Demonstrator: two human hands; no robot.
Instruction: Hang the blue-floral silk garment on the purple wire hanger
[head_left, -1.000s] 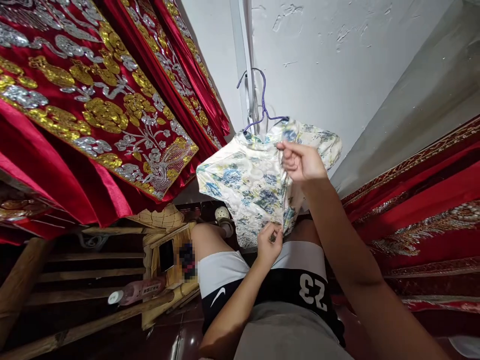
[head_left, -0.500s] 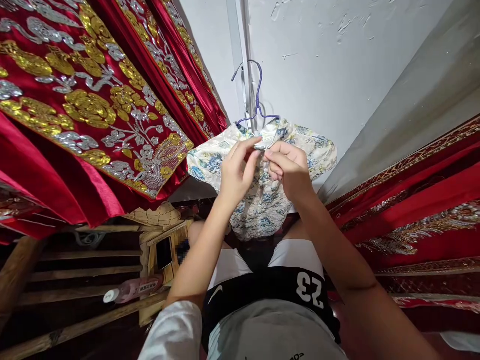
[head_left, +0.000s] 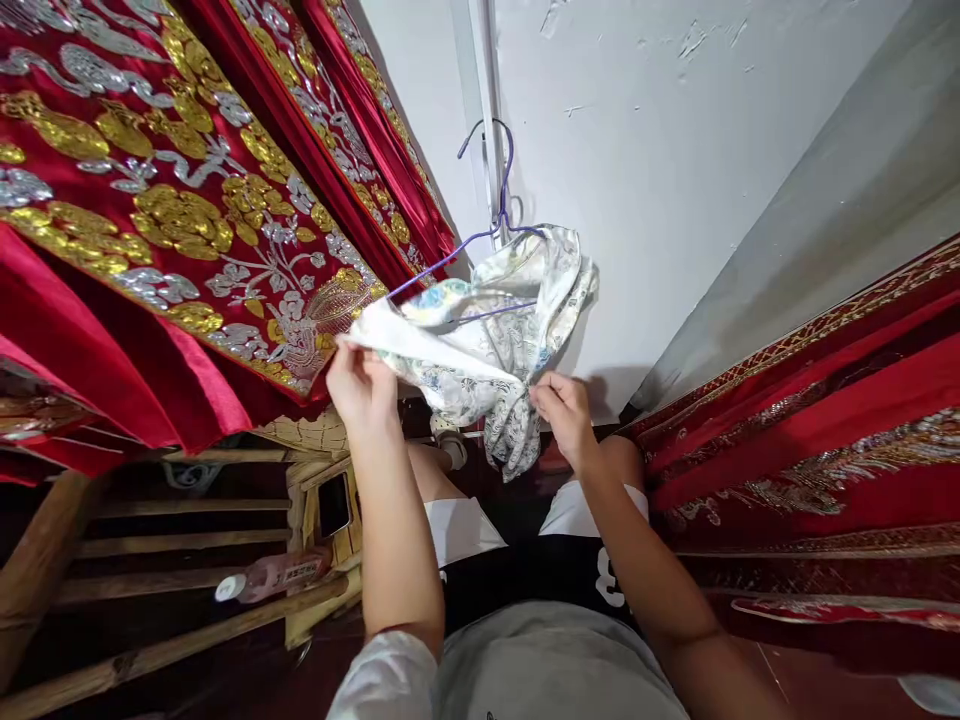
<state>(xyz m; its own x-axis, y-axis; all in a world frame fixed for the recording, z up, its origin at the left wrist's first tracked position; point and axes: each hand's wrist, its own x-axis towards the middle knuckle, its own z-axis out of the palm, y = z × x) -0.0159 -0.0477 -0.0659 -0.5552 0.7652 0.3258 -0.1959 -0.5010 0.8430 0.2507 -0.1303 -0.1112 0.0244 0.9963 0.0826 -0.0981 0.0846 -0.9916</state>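
Note:
A small pale floral garment (head_left: 480, 345) hangs bunched on a purple wire hanger (head_left: 491, 215) against the white wall. My left hand (head_left: 362, 383) is closed on the garment's left edge, pulling it out to the side. My right hand (head_left: 561, 412) pinches the gathered cloth at the lower right. The garment is turned partly inside out, and the hanger's wire shows across its opening.
Red cloth embroidered in gold and silver (head_left: 172, 200) hangs close on the left. More red embroidered fabric (head_left: 810, 440) lies on the right. A wooden rack (head_left: 187, 560) with a pink bottle (head_left: 277, 575) and a phone (head_left: 334, 505) stands lower left.
Both hands have left the collar at the hanger. The left went out to the garment's left edge, the right dropped to its lower part. The garment is now bunched and opened.

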